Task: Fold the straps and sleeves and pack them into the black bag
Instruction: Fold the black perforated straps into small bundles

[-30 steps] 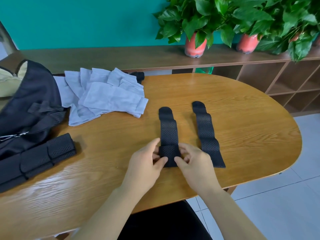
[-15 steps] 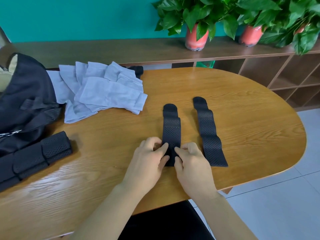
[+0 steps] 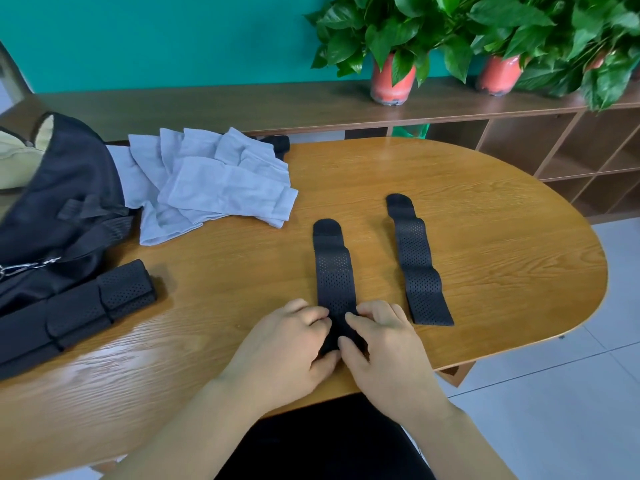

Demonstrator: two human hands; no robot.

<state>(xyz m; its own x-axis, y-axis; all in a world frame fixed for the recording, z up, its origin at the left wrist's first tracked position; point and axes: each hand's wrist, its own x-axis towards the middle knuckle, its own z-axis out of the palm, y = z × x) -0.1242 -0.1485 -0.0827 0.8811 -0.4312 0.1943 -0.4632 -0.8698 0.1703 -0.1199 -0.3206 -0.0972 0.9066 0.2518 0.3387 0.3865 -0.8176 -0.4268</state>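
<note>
Left grip [image 3: 291, 344], right grip [image 3: 384, 348] pinch strap [image 3: 334, 271] near end | second strap [image 3: 415, 265] alongside

strap A [image 3: 334, 271]: black mesh, lengthwise, near end bunched | strap B [image 3: 415, 265]: wavy, flat, beside A | folded straps [image 3: 86, 306]: left | sleeves [image 3: 214, 188]: grey, heaped | bag [image 3: 59, 202]: black, far left

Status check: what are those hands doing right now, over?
Copy: left hand and right hand pinch near end of one strap. Beside it, second strap lies untouched. Nothing in the way.
</note>
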